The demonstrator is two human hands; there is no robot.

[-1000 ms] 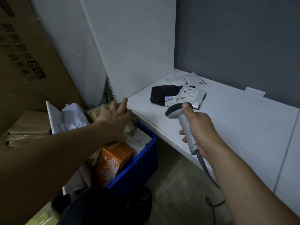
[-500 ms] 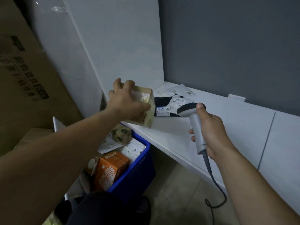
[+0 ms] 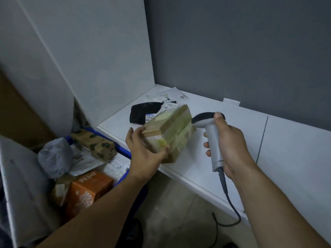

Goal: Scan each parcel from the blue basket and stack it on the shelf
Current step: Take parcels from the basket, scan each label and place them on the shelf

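Gripping a taped cardboard parcel (image 3: 170, 133) in our left hand (image 3: 143, 154), long axis toward two o'clock. Our right hand (image 3: 229, 147) grasps the barcode scanner (image 3: 213, 145) at its three o'clock.

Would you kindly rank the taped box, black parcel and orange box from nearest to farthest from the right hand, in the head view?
1. The taped box: held by the left hand, just left of the right hand.
2. The black parcel: on the shelf, behind the taped box.
3. The orange box: in the blue basket, far left.

white shelf (image 3: 232, 126) bears black parcel (image 3: 143, 112), white mailers (image 3: 172, 95)
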